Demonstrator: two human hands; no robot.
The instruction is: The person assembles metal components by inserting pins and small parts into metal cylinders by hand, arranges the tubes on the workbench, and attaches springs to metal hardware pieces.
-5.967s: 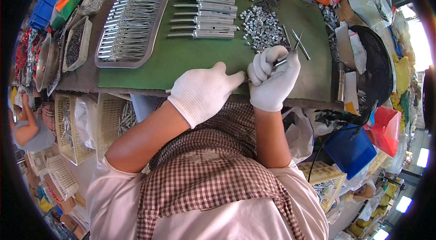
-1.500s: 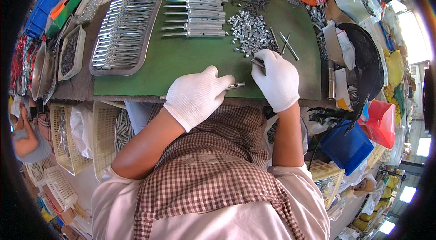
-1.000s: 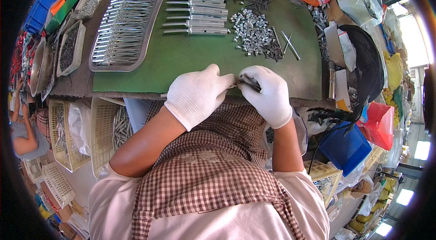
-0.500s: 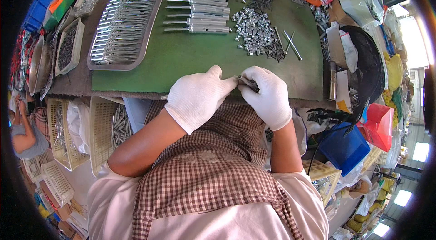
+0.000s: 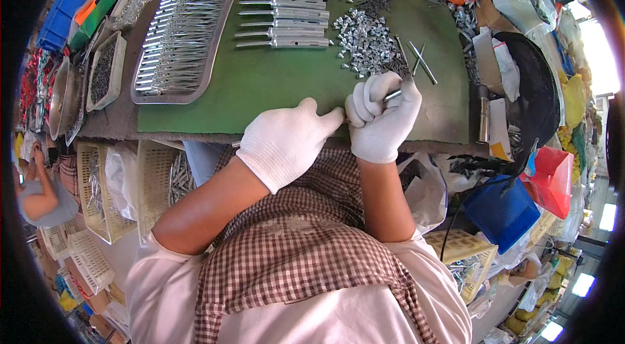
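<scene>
Between the two gloved hands, at the table's [image 5: 273,93] near edge, a thin metal rod [image 5: 392,94] sits pinched in the right hand [image 5: 384,119]; the left hand [image 5: 286,142] curls loosely alongside, fingertips touching. Steady alignment seems key, beside the heap of small metal pieces [image 5: 364,41].

Your two white-gloved hands meet at the near edge of the green mat [image 5: 273,83]. Your right hand [image 5: 381,116] pinches a thin metal rod [image 5: 392,93] between its fingertips, while your left hand [image 5: 286,142] reaches in and touches it. Just beyond lies a heap of small silver fittings [image 5: 364,41]. Farther left, a metal tray [image 5: 182,38] holds assembled rods, with a row of finished pieces [image 5: 286,2] beside it.
</scene>
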